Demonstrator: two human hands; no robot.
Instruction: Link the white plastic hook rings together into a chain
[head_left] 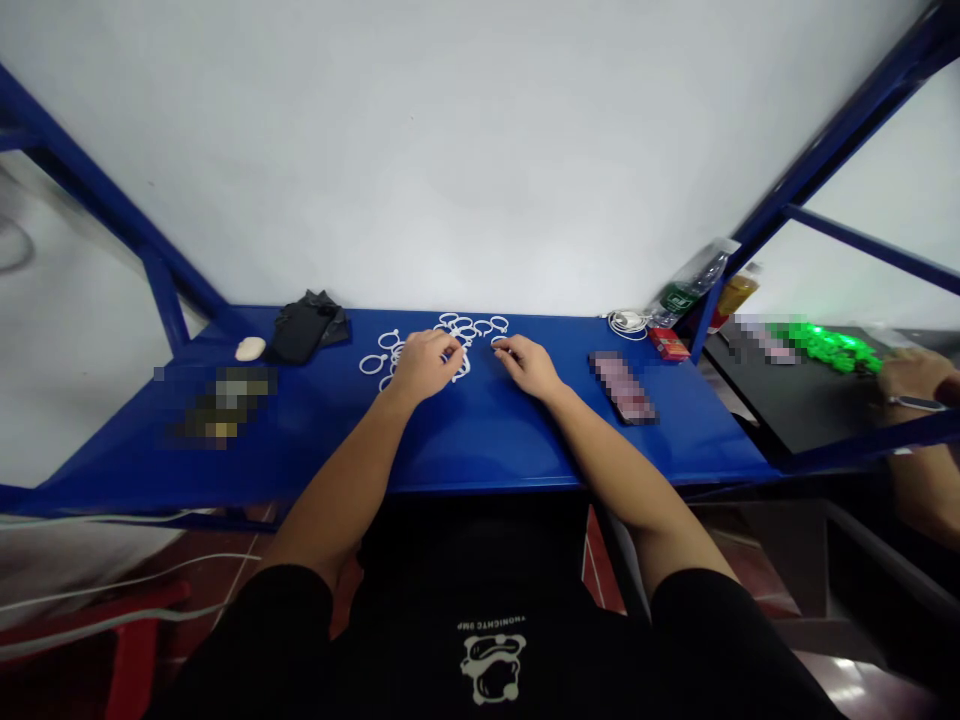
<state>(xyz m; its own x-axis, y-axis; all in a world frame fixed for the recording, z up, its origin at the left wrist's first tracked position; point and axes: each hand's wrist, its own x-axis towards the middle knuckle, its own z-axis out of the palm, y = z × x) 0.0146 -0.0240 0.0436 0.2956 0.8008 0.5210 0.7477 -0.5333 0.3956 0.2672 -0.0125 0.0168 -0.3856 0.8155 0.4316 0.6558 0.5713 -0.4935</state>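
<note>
Several white plastic rings [472,326] lie scattered on the far middle of a blue table [465,440]. My left hand [424,364] rests over the left part of the pile, fingers curled on a white ring at its fingertips. My right hand [529,364] lies just right of the pile, its fingers bent and pinching toward a ring at the edge of the heap. One loose ring [373,364] sits to the left of my left hand.
A black pouch [304,330] and a pale oval object [250,348] lie at the back left. At the back right are a coiled white cable [628,321], a red box [669,344] and bottles [694,282]. Another person's hand [915,378] works at a black table on the right.
</note>
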